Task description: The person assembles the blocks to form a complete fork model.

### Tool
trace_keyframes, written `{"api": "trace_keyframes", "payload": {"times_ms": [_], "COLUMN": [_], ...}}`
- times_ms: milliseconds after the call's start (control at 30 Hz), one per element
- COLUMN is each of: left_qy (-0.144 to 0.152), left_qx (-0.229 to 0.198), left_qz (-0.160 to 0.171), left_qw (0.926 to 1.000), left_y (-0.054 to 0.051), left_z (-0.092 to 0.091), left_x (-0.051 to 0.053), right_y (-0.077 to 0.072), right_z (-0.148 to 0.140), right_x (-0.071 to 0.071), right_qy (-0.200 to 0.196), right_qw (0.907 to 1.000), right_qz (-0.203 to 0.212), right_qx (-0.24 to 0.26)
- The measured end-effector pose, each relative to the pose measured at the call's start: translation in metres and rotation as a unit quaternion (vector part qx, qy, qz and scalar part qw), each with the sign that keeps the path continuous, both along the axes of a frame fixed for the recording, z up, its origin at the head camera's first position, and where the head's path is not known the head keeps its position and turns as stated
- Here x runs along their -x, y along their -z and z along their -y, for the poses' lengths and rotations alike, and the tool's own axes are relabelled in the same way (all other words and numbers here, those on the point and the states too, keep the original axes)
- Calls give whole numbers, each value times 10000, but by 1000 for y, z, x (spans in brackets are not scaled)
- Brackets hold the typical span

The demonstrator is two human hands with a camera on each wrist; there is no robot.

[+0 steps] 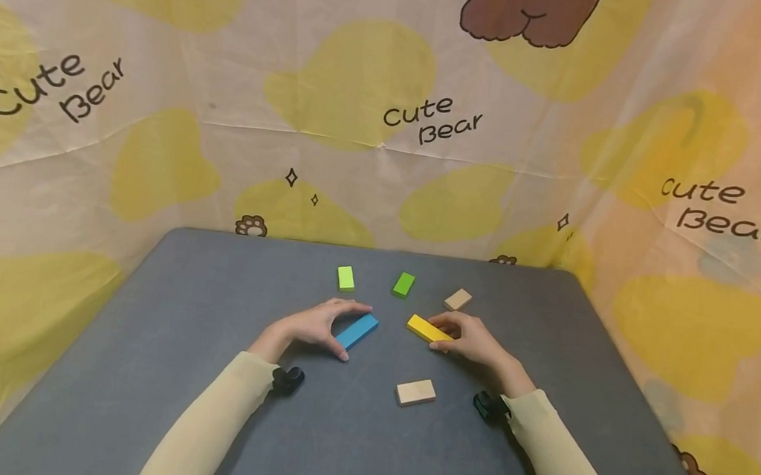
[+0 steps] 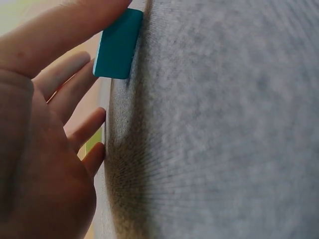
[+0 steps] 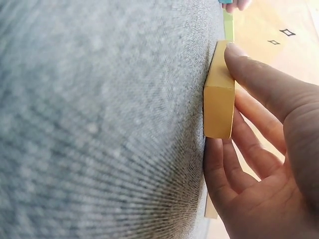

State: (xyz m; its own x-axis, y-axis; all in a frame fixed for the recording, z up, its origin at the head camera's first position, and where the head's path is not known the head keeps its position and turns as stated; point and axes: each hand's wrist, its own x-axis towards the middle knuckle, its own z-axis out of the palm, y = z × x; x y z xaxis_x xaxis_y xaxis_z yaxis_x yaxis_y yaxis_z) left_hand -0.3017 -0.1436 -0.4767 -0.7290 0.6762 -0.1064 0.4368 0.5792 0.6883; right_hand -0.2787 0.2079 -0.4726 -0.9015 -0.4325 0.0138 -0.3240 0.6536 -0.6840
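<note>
A blue block (image 1: 357, 330) lies slantwise on the grey table, left of the middle. My left hand (image 1: 312, 326) holds it between the thumb and fingers; the left wrist view shows the thumb against the blue block (image 2: 119, 45). To the right, my right hand (image 1: 474, 342) pinches a yellow block (image 1: 428, 329) by its right end, thumb on the near side and fingers behind. In the right wrist view the yellow block (image 3: 219, 94) rests on the table surface. The two blocks stand apart, angled toward each other.
Beyond the hands lie a light green block (image 1: 346, 279), a darker green block (image 1: 403, 285) and a plain wooden block (image 1: 458, 299). Another wooden block (image 1: 416, 392) lies nearer, between the forearms. A printed cloth (image 1: 363, 117) hangs behind the grey table (image 1: 337, 443).
</note>
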Motion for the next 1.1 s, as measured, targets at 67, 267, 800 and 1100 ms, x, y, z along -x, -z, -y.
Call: {"api": "trace_keyframes", "payload": {"times_ms": [67,267,800,1100], "left_qy": [2,68,28,-281], "left_qx": [28,71,-176,-322], "left_qz": [25,-6,-486,-505], "left_qw": [10000,10000,9987,9978], "left_y": [0,-1,-5,-4], "left_z": [0,0,-8,-16], "left_x": [-1,-2,-7,-14], "right_y": [1,-1,-1,0], "right_z": [0,0,0,-3], "right_x": [0,0,0,-1], "right_qy": [-4,-45,25,-4], "right_qw": [10000,10000,10000,10000], "right_qz": [-5,-23,13,66], "right_qx": [-8,18,-1,16]}}
